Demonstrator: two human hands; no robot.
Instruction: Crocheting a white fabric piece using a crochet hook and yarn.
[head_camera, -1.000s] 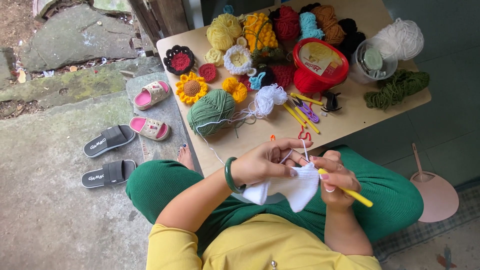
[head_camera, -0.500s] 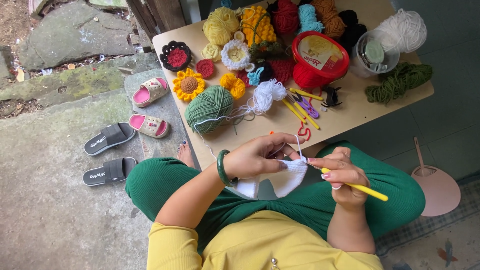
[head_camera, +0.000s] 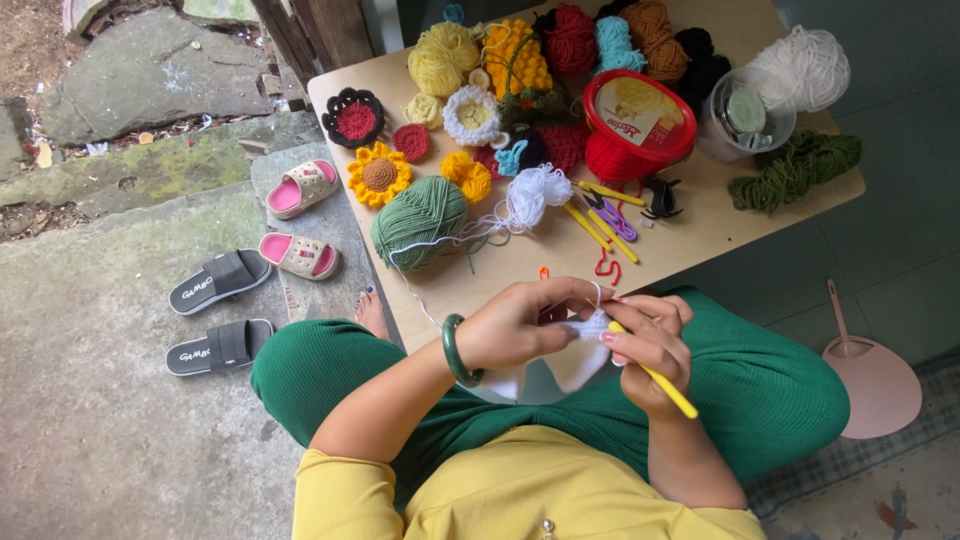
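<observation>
Both hands have drawn together; left hand (head_camera: 520, 325) pinches white piece (head_camera: 578, 362), right hand (head_camera: 648, 345) grips yellow hook (head_camera: 668, 388) beside it; mid-stitch, likely; next needs taut yarn.

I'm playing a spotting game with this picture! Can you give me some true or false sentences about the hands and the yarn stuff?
1. The right hand holds a yellow crochet hook. True.
2. The left hand holds scissors. False: it grips the white crochet piece.
3. A green bangle sits on the left wrist. True.
4. The green yarn ball lies on the floor. False: it rests on the wooden table.
5. A crocheted sunflower lies on the table. True.
</observation>
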